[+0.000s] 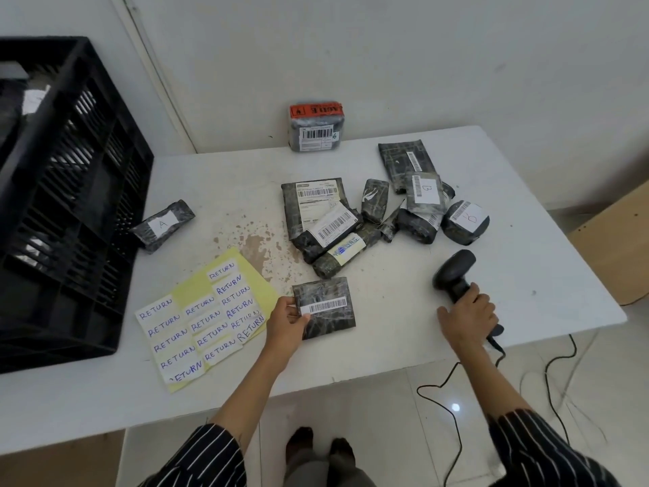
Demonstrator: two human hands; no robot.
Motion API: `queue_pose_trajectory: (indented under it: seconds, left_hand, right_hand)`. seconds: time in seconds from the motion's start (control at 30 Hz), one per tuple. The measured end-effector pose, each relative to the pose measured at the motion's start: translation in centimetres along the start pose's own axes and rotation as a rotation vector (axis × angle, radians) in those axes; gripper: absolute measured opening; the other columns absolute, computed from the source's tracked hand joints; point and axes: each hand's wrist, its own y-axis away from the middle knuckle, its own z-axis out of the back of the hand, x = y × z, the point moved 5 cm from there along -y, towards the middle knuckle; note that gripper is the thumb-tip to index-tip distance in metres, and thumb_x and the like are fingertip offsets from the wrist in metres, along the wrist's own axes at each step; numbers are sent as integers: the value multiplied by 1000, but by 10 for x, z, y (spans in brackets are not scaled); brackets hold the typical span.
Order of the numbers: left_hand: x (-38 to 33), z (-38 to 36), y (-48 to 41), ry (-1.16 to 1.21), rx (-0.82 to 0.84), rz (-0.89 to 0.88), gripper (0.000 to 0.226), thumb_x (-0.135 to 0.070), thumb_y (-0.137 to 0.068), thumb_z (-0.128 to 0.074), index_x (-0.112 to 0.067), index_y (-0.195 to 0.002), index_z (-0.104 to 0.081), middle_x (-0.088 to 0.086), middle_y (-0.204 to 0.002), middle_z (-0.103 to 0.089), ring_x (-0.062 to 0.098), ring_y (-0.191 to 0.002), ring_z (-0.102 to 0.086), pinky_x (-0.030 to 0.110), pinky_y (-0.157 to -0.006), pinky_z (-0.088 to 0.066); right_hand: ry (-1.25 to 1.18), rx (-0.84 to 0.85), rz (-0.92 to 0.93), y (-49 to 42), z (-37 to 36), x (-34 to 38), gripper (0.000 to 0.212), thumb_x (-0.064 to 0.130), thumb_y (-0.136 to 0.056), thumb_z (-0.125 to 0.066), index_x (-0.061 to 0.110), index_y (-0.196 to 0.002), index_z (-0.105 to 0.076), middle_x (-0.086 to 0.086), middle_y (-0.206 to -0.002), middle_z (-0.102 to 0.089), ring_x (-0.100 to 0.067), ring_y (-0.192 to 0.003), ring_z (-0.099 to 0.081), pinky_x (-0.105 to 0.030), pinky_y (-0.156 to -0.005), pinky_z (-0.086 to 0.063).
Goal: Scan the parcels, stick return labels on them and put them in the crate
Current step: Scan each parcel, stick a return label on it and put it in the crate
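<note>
Parcel (325, 307), pinched at its edge by the left hand (286, 319), should lie barcode-up and flat while the right hand (469, 319), seemingly wrapped round the scanner (454, 275), aims squarely.

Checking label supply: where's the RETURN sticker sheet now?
Head view: the yellow sticker sheet lies flat on the table at near left, between the black crate and the left hand.

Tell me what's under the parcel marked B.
The parcel marked B rests on a flat barcoded parcel behind it and a bulkier parcel in front. Anything between or beneath those two is covered.
</note>
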Motion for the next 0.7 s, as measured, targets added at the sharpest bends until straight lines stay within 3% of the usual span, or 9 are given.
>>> queue_pose_trajectory:
  seconds: [0.1,0.2,0.3,0.37,0.43,0.53,0.63,0.7]
  left_hand:
    - [0,4,2,10,-6,2,25,-3,-91,-57,-10,-112,-46,9,-103,-56,23,-91,-55,21,-64,-45]
    - [0,6,2,21,-5,1,27,-2,-91,-57,-7,-115,-46,9,-104,-56,23,-91,-54,24,-65,-44]
    - [-1,8,2,31,-5,9,29,-2,-91,-57,-5,-118,-45,10,-105,-56,23,-92,-53,29,-72,-42]
    - [-2,10,2,44,-11,8,29,-2,-91,-57,-5,-117,-46,9,-104,-56,23,-92,-53,30,-73,-41]
    - [-3,13,1,62,-21,8,27,-2,-91,-57,-6,-115,-46,9,-104,-56,24,-93,-53,29,-71,-41]
    - [-1,17,2,89,-44,14,23,-2,-91,-57,-11,-108,-45,9,-102,-57,25,-92,-55,29,-69,-46]
    - [0,18,3,125,-62,33,24,-2,-90,-58,-13,-106,-44,11,-104,-58,28,-95,-59,40,-81,-52]
    - [1,19,4,138,-70,42,24,-2,-90,-58,-14,-106,-44,9,-104,-58,27,-96,-58,40,-81,-52]
  right_hand:
    - [-9,78,29,-8,1,-3,53,9,-81,-63,-4,-127,-39,-27,-120,-48,-42,-108,-45,-48,-90,-35]
    - [-283,210,61,10,6,6,42,13,-80,-68,-1,-112,-44,-21,-108,-57,-36,-94,-54,-40,-74,-45]
    - [-483,322,114,50,12,26,31,11,-82,-66,8,-102,-43,-10,-94,-57,-23,-76,-53,-26,-57,-38]
    - [-513,363,180,78,14,42,27,13,-81,-67,10,-97,-45,-2,-85,-56,-13,-68,-50,-17,-54,-36]
    - [-560,432,231,104,15,56,25,16,-80,-69,12,-90,-46,2,-78,-55,-12,-65,-49,-22,-56,-40]
    - [-647,583,259,139,13,69,24,20,-78,-69,11,-88,-49,-7,-80,-58,-19,-65,-51,-37,-62,-46]
    - [-719,722,272,166,13,75,25,19,-81,-67,7,-96,-50,-13,-83,-57,-18,-60,-50,-34,-57,-47]
    - [-755,786,273,178,13,76,23,17,-83,-66,9,-98,-51,-9,-78,-56,-15,-57,-50,-27,-54,-47]
